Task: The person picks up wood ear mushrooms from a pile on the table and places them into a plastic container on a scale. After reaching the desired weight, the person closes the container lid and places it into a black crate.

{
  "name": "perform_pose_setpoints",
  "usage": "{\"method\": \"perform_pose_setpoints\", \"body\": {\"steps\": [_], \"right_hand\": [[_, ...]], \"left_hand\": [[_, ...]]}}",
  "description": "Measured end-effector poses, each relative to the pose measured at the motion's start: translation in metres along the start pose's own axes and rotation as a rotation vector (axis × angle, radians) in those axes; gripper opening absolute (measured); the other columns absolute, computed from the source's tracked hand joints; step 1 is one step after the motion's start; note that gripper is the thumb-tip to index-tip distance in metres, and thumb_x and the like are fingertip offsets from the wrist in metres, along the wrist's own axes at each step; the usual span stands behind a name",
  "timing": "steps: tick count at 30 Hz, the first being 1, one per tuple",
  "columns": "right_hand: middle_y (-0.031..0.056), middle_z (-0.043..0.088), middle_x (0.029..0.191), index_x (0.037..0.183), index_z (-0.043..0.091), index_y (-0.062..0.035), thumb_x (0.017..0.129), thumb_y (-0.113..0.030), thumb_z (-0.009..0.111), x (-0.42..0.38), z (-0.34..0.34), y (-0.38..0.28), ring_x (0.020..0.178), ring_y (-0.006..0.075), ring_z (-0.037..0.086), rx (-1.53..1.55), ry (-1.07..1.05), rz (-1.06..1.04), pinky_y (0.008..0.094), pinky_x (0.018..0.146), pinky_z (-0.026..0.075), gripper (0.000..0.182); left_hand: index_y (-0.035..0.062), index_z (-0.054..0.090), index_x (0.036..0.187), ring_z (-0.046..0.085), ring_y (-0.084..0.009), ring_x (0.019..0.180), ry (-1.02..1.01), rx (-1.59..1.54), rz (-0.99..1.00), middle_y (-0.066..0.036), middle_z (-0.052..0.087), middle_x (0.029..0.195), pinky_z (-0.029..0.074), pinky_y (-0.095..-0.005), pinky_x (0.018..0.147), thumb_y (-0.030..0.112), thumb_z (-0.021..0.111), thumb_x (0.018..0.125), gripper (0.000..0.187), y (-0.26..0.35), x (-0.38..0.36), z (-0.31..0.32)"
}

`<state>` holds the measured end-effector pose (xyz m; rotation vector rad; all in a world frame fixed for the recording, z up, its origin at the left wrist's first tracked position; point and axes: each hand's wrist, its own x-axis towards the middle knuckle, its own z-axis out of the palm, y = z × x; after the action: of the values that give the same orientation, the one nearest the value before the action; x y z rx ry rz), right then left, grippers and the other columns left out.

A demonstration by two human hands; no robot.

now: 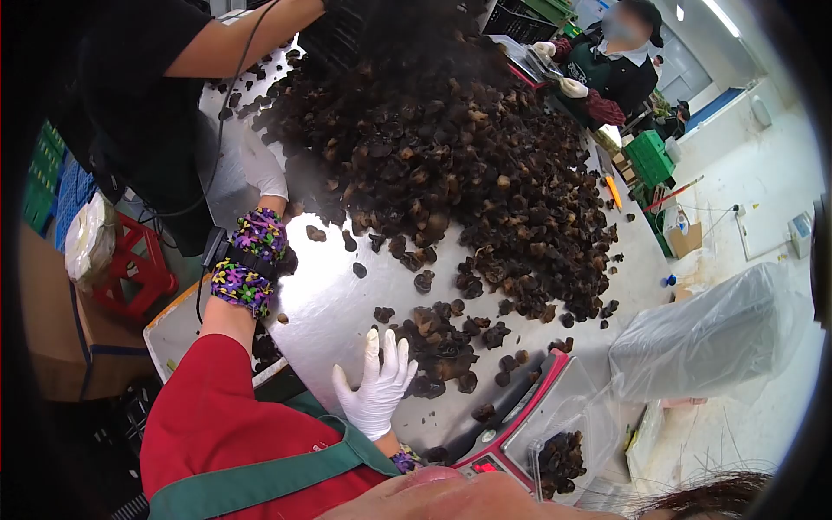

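Note:
My left hand [263, 169], in a white glove, reaches out over the left side of the metal table [303, 286]. Its fingers are stretched out, somewhat blurred, with nothing visible in them. Nearer my body, my right hand [377, 386], also gloved, is spread open beside a small cluster of wood ear mushrooms [438, 347]. Beyond both hands rises a large pile of dark wood ear mushrooms [433, 165]. To the right of my right hand is a red-edged scale [494, 446]. On it, a clear plastic container [563, 464] holds some mushrooms.
A person in black [139, 104] stands at the left, one arm toward a black crate [334, 35] over the pile. Another person [607, 74] holds a tray at the far right. A plastic-covered stack [702, 334], an orange-handled knife [612, 186] and a red crate [134, 269] are around the table.

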<state>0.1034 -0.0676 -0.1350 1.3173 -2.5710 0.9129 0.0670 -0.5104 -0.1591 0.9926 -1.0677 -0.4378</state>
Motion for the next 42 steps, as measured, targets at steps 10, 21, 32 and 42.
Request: {"method": "perform_pose_setpoints", "body": {"steps": [10,21,32,42], "right_hand": [[0.0165,0.038,0.153,0.152,0.044,-0.0146,0.078,-0.038,0.078,0.0,0.001,-0.001,0.142,0.0435,0.033,-0.017,-0.001,0.003,0.0685,0.11,0.026,0.084],[0.0155,0.038,0.154,0.152,0.044,-0.0177,0.08,-0.039,0.076,-0.001,0.002,-0.001,0.142,0.0416,0.033,-0.03,-0.011,0.035,0.0674,0.11,0.028,0.082],[0.0162,0.036,0.156,0.152,0.045,-0.0174,0.081,-0.038,0.075,-0.001,0.003,0.0,0.143,0.0412,0.031,0.016,-0.041,0.058,0.0664,0.112,0.025,0.08],[0.016,0.039,0.153,0.152,0.045,-0.0159,0.08,-0.037,0.076,0.0,0.001,0.001,0.142,0.0409,0.032,0.013,-0.026,0.039,0.0655,0.112,0.026,0.081]], "left_hand": [[0.0022,0.061,0.132,0.066,-0.0262,0.098,-0.039,0.021,-0.114,-0.014,0.07,0.115,0.051,-0.0342,0.082,0.047,0.039,0.108,0.055,0.01,0.002,-0.023],[0.0018,0.063,0.126,0.064,-0.0195,0.088,-0.067,-0.101,-0.22,-0.009,0.07,0.107,0.053,-0.0334,0.07,0.045,0.042,0.108,0.051,-0.006,0.001,-0.003],[-0.0012,0.062,0.113,0.065,-0.021,0.086,-0.172,-0.204,-0.289,-0.011,0.07,0.101,0.05,-0.0339,0.077,0.036,0.046,0.108,0.041,-0.043,0.004,0.005],[0.0036,0.064,0.106,0.066,-0.02,0.075,-0.167,-0.137,-0.238,-0.008,0.071,0.096,0.051,-0.0319,0.065,0.033,0.046,0.108,0.035,-0.087,0.011,0.01]]}}
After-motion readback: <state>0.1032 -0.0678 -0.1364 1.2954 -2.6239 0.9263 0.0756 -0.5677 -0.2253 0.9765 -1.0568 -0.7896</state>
